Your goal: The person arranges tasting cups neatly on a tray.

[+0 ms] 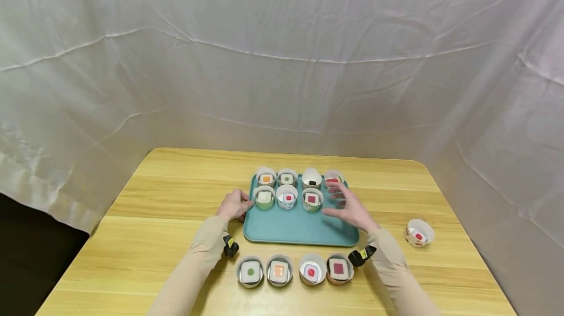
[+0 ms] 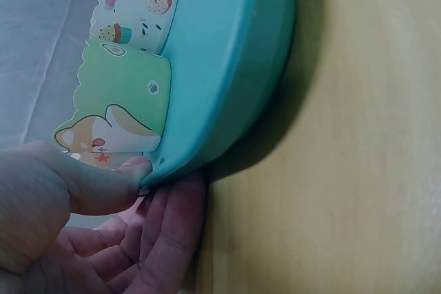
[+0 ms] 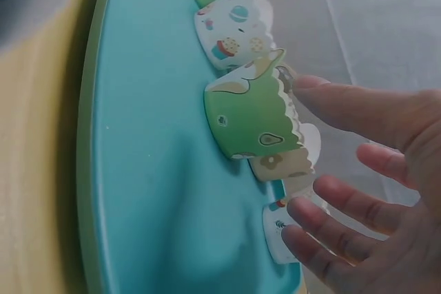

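A teal tray (image 1: 286, 230) bears several paper baking cups in two rows toward its far side, most holding a small white block with a coloured centre. My left hand (image 1: 233, 205) grips the tray's left edge, thumb on the rim (image 2: 207, 129) and fingers underneath. Over the tray's right part my right hand (image 1: 352, 209) hovers with fingers spread and nothing between them. Nearest to it are a pale cup (image 1: 333, 175) at the back right corner and a green cup (image 1: 310, 206) with a purple-centred block. In the right wrist view, this green cup (image 3: 255, 118) lies beyond the thumb.
In front of the tray stand a green-centred cup (image 1: 250, 282), an orange-centred cup (image 1: 279, 282), a red-centred cup (image 1: 312, 280) and a purple-centred cup (image 1: 339, 279). A lone cup (image 1: 414, 240) stands to the right on the wooden table (image 1: 167, 198). Pale curtains (image 1: 282, 85) hang behind.
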`<state>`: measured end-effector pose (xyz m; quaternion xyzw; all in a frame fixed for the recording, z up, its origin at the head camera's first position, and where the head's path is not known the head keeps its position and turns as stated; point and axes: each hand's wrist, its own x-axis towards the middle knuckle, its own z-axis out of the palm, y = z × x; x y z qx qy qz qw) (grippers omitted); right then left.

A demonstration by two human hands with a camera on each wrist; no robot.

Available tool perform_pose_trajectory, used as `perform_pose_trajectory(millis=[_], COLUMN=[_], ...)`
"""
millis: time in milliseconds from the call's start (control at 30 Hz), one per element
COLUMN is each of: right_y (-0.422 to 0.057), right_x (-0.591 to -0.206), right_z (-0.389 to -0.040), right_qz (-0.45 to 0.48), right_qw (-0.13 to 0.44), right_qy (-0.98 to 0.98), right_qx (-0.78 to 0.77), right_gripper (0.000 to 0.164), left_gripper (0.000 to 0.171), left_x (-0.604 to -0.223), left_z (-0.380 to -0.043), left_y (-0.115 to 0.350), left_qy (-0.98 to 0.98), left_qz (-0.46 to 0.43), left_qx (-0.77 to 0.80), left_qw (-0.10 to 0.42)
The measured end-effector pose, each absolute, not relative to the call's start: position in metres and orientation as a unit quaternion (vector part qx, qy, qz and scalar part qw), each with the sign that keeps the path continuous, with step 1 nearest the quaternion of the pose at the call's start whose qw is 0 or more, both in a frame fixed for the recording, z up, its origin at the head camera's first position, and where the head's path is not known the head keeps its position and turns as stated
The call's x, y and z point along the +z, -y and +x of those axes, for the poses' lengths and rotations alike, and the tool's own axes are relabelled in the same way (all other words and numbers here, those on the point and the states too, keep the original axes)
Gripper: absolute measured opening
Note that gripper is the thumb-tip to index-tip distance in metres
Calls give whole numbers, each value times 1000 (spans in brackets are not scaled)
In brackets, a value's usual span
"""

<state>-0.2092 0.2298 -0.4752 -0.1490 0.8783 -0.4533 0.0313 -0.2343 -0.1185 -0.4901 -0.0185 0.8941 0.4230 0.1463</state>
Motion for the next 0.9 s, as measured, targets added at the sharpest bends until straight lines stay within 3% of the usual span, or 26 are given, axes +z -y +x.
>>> perform_pose_trajectory(millis=[633, 900], right_y=[-256, -268], right_x=[-477, -482], right_z=[-182, -167], right_qz=[-71, -28], right_qw=[-23, -113], right_qy=[-861, -871], right_qx=[-504, -478], right_gripper=[76, 69], left_gripper=[24, 26], left_x=[-491, -492], left_z=[-235, -235], left_y=[119, 118], left_qy=[-893, -894], left_qz=[-25, -28], left_qx=[425, 422], left_qw=[148, 151])
